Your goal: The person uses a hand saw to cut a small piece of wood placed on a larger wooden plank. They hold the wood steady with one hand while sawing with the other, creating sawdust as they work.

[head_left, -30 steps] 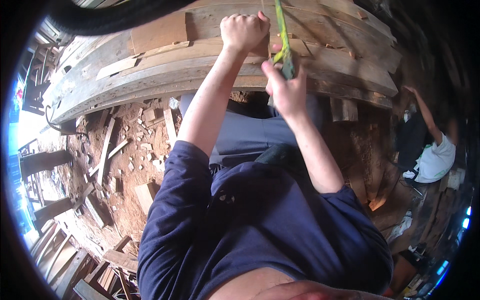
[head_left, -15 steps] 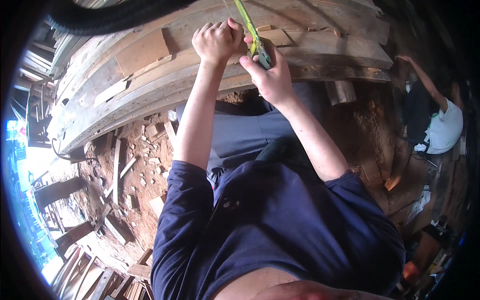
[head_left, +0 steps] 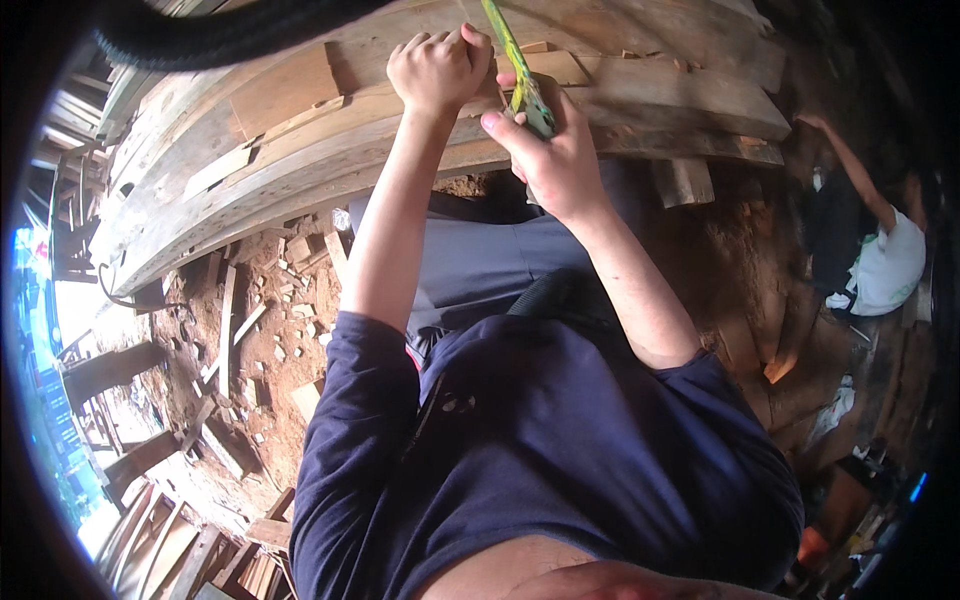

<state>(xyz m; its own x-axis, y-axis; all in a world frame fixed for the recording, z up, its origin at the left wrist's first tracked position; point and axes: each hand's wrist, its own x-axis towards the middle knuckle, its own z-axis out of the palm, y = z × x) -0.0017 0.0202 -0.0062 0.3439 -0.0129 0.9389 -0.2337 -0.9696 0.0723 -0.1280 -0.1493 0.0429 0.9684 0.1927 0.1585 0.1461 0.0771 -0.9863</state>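
My right hand (head_left: pixel 563 160) is wrapped around the grey-green grip of a long, thin yellow-green tool (head_left: pixel 508 42). Its thumb lies along the near side of the grip. The tool's narrow bar runs away from me past the upper edge of the view, so its kind cannot be made out. Just left of it, my left hand (head_left: pixel 440 72) is closed in a fist with the knuckles up. Whatever that fist may hold is hidden beneath the fingers. Both hands are above a workbench of thick wooden planks (head_left: pixel 400 145), close together.
Flat wood pieces (head_left: pixel 285 90) lie on the planks. Offcuts and sticks (head_left: pixel 228 330) litter the dirt floor on the left. At the right, another person in a white shirt (head_left: pixel 890 262) reaches an arm toward the bench. A dark ribbed hose (head_left: pixel 220 38) crosses the upper left.
My right hand and the yellow-green tool have shifted slightly right and toward me. The left fist has moved only a little. Both grips look the same.
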